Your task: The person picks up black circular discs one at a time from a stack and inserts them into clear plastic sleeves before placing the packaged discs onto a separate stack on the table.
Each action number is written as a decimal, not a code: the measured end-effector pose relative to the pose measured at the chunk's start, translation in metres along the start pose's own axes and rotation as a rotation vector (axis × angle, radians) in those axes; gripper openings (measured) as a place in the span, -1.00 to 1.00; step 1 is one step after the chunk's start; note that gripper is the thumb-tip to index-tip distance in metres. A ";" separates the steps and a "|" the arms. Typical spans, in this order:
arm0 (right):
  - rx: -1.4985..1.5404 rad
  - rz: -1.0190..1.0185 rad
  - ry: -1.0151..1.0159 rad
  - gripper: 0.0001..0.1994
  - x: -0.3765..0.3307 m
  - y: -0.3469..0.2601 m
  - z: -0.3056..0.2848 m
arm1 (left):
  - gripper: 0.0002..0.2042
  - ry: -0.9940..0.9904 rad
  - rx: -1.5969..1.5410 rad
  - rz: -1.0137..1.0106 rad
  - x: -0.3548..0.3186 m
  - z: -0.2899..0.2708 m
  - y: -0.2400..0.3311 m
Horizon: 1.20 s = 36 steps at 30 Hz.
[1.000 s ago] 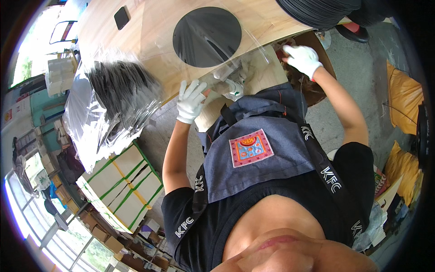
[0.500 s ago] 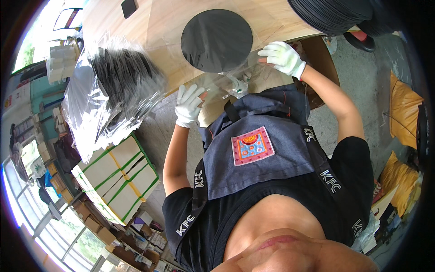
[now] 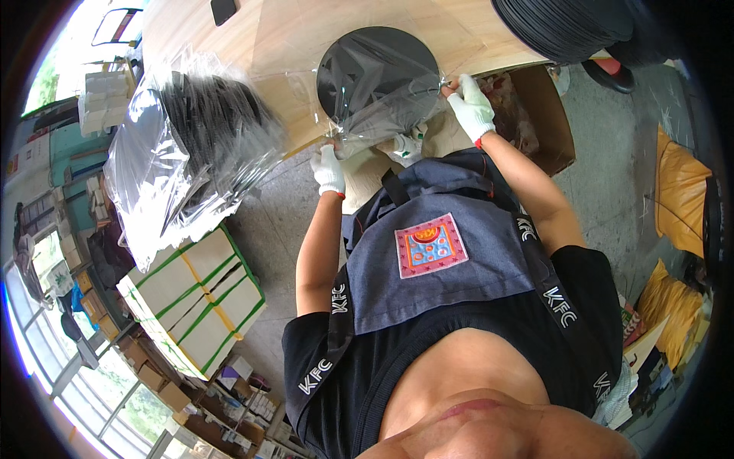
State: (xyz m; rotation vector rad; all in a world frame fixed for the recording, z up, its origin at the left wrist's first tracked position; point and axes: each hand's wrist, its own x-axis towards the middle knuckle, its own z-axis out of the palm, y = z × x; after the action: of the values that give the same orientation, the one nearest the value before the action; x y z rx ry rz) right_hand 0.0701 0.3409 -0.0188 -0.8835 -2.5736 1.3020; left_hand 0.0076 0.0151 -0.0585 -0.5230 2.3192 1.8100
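Note:
A round black disc lies flat near the table's front edge, and clear plastic film with bright creases spreads over and past it. Whether the disc is inside a bag or only covered, I cannot tell. My left hand, in a white glove with bare fingertips, pinches the film at the disc's near left. On the disc's right side, my right hand, gloved alike, closes finger and thumb on the film's edge. Both hands hang just off the table edge.
A shiny heap of plastic-wrapped black discs stands at the left. More bare discs are stacked on the right table corner. A phone-like black object lies on the wooden table. Below stand an open carton and a strapped white box.
Both hands have gone from open, spread fingers to pinching the film. The left moved slightly right and the right slightly down. Film over the disc now looks more creased and shiny.

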 end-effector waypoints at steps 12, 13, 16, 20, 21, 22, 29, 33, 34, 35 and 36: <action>-0.368 -1.063 -0.074 -0.58 -0.036 -0.068 0.022 | -0.70 -0.297 -0.100 -0.160 -0.017 -0.008 0.033; -0.342 -0.803 -0.150 -0.56 -0.027 -0.064 0.009 | -0.73 -0.309 -0.039 -0.026 -0.012 -0.013 0.035; -0.352 -0.579 0.162 -0.68 -0.013 -0.030 -0.023 | -0.81 -0.293 0.177 0.233 -0.020 -0.016 0.081; -0.356 -0.224 -0.043 -0.52 -0.020 -0.004 -0.027 | -0.82 -0.379 0.202 0.345 -0.052 -0.010 0.187; 0.012 0.068 -0.307 -0.49 -0.021 -0.006 -0.024 | -0.83 -0.374 0.122 0.423 -0.056 -0.008 0.196; 0.374 0.367 -0.571 -0.45 -0.022 -0.010 -0.019 | -0.83 -0.373 0.044 0.507 -0.058 -0.007 0.204; 1.162 -0.035 -0.834 -0.72 -0.026 -0.120 0.011 | -0.84 -0.113 0.238 0.994 -0.103 -0.102 0.289; 1.104 -0.528 -0.966 -0.69 -0.011 -0.271 0.028 | -0.85 0.320 -0.202 0.982 -0.086 -0.206 0.304; 0.891 -0.588 -0.936 -0.70 -0.014 -0.307 0.033 | -0.85 0.438 -0.087 0.870 -0.078 -0.245 0.302; 0.784 -0.486 -0.876 -0.72 -0.029 -0.336 0.041 | -0.85 0.533 0.020 0.748 -0.067 -0.283 0.297; 0.854 -0.416 -0.960 -0.75 -0.038 -0.353 0.050 | -0.85 0.568 0.232 0.672 -0.053 -0.312 0.288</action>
State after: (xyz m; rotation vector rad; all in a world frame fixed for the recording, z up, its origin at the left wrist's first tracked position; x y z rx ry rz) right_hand -0.0734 0.1239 0.2273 0.5220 -1.9856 2.7152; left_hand -0.0191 -0.2154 0.3015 -0.2507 3.3641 1.7323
